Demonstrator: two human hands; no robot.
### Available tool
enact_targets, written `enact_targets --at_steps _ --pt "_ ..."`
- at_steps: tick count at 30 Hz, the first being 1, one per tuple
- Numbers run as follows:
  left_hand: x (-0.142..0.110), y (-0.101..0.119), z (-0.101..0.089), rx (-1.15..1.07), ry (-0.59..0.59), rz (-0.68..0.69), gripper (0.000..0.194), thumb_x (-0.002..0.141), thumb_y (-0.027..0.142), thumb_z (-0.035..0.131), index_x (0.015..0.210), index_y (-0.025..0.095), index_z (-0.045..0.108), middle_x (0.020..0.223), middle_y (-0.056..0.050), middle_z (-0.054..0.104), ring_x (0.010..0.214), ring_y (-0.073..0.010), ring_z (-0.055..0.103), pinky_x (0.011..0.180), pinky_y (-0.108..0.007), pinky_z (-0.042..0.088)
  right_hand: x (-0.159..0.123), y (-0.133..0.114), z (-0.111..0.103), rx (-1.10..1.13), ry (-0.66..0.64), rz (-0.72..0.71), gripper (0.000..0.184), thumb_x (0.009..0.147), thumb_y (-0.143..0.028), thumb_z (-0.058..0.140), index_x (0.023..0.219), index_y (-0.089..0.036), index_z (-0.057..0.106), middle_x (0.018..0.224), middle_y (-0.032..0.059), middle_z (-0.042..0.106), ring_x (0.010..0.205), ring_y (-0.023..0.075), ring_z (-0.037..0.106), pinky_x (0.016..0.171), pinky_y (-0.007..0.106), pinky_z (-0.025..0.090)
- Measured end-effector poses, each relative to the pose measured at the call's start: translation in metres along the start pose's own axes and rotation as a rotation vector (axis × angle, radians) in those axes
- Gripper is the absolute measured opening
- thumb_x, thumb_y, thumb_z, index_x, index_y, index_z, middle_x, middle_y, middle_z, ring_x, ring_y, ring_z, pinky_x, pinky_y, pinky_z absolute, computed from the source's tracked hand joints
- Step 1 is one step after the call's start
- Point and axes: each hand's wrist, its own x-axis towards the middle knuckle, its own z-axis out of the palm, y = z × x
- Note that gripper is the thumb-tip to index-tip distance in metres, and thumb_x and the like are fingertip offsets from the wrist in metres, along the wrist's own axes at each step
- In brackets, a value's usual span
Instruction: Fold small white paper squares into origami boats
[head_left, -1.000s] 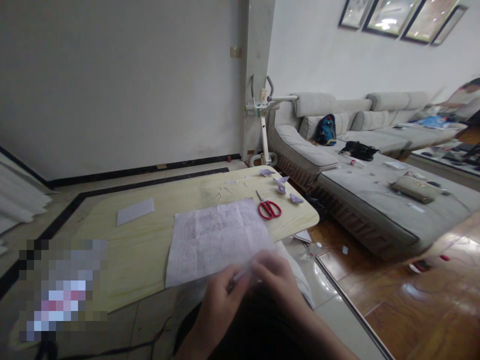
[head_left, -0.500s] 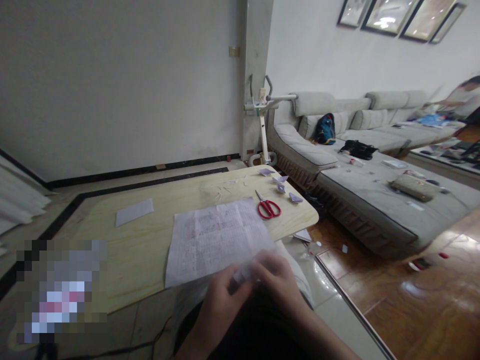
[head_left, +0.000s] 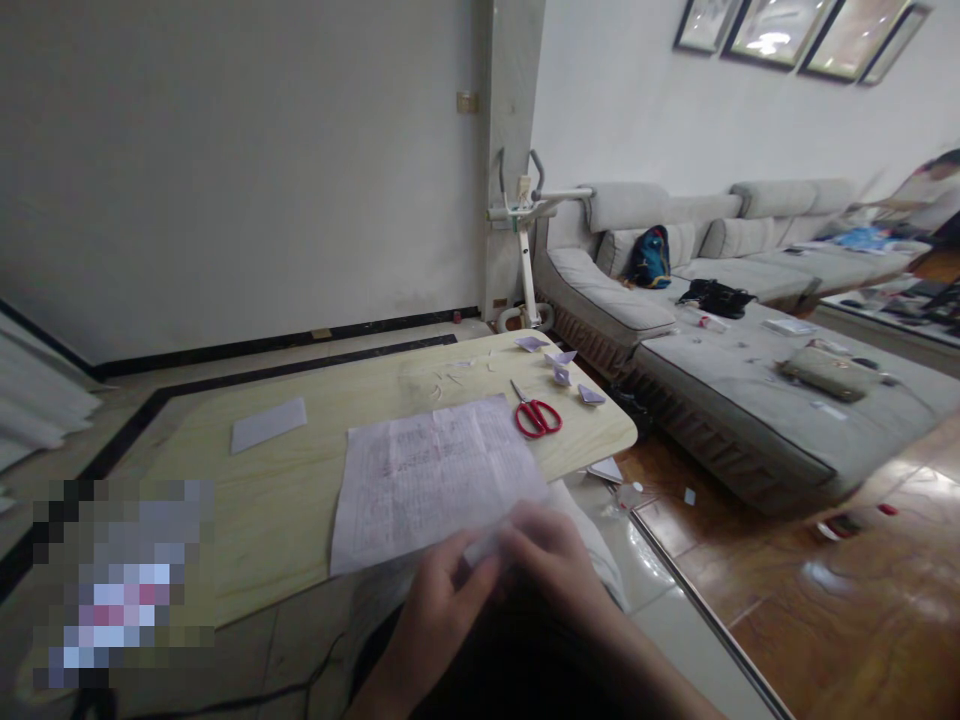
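Low at the near table edge, my left hand (head_left: 450,590) and my right hand (head_left: 545,550) come together over my lap. Between them is a small piece of white paper (head_left: 482,547), pinched by the fingers of both; its shape is blurred and partly covered. Just beyond lies a large creased printed sheet (head_left: 427,480), flat on the table. Red-handled scissors (head_left: 537,417) rest to its right, blades pointing away. Several small folded paper pieces (head_left: 561,375) sit near the far right corner.
The pale wooden table (head_left: 277,530) carries a folded white paper (head_left: 268,425) at left and thin paper scraps (head_left: 450,378) toward the back. A grey sofa (head_left: 750,420) with bags stands to the right. Another person (head_left: 930,200) is at the far right.
Both hands stay in nearly the same place, with the fingers shifting slightly around the small paper. Everything on the table is unchanged.
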Motion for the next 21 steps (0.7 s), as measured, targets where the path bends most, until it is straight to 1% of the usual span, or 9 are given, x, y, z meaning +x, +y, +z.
enact_targets --at_steps 5,11,15,21 --pt "0.0012 -0.0011 0.0012 -0.012 0.017 -0.02 0.031 0.089 0.046 0.054 0.092 0.02 0.071 0.074 0.0 0.072 0.069 -0.018 0.069 0.061 -0.022 0.051 -0.0009 -0.0006 -0.0006 0.032 -0.02 0.024 0.03 0.082 -0.041 0.066 0.064 -0.017 0.059 0.058 -0.003 0.056 0.054 0.012 0.052 0.05 0.021 0.041" --pt "0.0006 0.005 -0.0006 -0.024 0.025 0.0 0.028 0.089 0.043 0.055 0.088 0.02 0.071 0.071 0.001 0.071 0.069 -0.0178 0.068 0.063 -0.022 0.052 -0.001 -0.0002 -0.0011 0.02 -0.009 0.001 0.03 0.082 -0.04 0.066 0.064 -0.017 0.061 0.058 -0.0028 0.057 0.054 0.0118 0.052 0.052 0.022 0.041" --pt "-0.0005 0.0073 -0.0022 -0.031 0.017 -0.023 0.028 0.088 0.043 0.056 0.083 0.019 0.07 0.066 0.001 0.069 0.064 -0.0172 0.067 0.059 -0.022 0.052 -0.0025 -0.0001 -0.0008 0.09 -0.023 0.03 0.032 0.081 -0.042 0.068 0.064 -0.016 0.06 0.057 -0.0029 0.056 0.053 0.0116 0.052 0.051 0.022 0.041" --pt "-0.0005 0.0033 -0.0041 -0.05 0.016 -0.027 0.028 0.088 0.042 0.057 0.081 0.017 0.068 0.062 0.0 0.068 0.06 -0.0161 0.066 0.057 -0.022 0.051 -0.0054 -0.0002 -0.0011 0.16 -0.066 0.074 0.031 0.081 -0.041 0.068 0.065 -0.016 0.06 0.058 -0.0018 0.058 0.054 0.0129 0.054 0.052 0.023 0.041"
